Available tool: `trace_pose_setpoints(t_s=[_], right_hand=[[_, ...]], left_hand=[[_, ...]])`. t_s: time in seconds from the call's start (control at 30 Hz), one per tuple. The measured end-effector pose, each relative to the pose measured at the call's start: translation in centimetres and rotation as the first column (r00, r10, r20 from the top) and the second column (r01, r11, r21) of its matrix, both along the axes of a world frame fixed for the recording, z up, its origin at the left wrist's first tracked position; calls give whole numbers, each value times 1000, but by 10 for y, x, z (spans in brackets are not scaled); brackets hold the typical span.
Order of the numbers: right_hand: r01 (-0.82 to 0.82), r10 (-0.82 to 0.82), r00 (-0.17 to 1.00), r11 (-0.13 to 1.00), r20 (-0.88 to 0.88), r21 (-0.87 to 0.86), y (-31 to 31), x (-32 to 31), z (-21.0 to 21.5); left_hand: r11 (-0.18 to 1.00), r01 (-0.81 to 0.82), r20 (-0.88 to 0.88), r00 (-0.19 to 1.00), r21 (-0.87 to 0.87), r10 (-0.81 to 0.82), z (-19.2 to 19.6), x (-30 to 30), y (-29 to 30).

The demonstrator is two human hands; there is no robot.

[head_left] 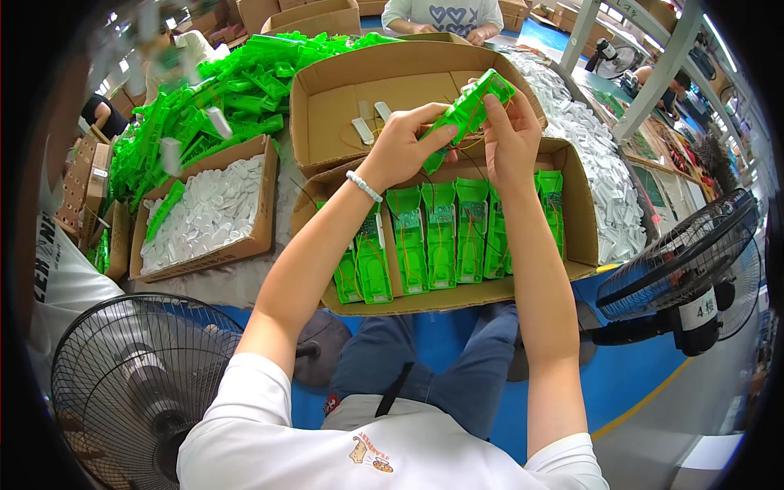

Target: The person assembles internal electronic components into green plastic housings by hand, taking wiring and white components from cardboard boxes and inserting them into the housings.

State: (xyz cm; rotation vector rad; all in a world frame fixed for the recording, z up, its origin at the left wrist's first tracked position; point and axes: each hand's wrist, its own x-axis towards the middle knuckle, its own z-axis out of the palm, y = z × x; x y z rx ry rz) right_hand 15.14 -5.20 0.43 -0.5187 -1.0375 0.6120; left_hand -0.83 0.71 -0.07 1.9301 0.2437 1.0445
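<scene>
Both my hands hold one green plastic housing [472, 104] with thin orange wires, tilted up above the cardboard boxes. My left hand [412, 140] grips its lower left side, fingers wrapped round it. At its upper right end, my right hand [510, 135] pinches it between thumb and fingers. Below them a cardboard box [457, 300] contains a row of similar green housings [441, 237] with circuit boards and wires. Behind it, a second cardboard box [327, 90] has a few white pieces [363, 129] and wires inside.
Green plastic parts [220, 106] are heaped at the far left. In front of them stands a carton of white pieces [212, 208]. More white pieces [600, 155] cover the table's right side. Fans stand at left [147, 384] and right [678, 269]. Another person [445, 16] sits across.
</scene>
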Motion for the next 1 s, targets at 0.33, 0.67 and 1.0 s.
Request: trace_pose_setpoints(t_s=[0.33, 0.67, 1.0], right_hand=[[-20, 28, 995, 995, 92, -93, -3, 3, 4], [-52, 53, 999, 987, 8, -154, 3, 3, -1], [-101, 90, 991, 988, -95, -118, 14, 6, -9]], left_hand=[[995, 68, 40, 997, -72, -65, -8, 3, 8], [1000, -8, 15, 1000, 8, 8, -6, 7, 7], [991, -75, -17, 997, 114, 77, -3, 8, 7]])
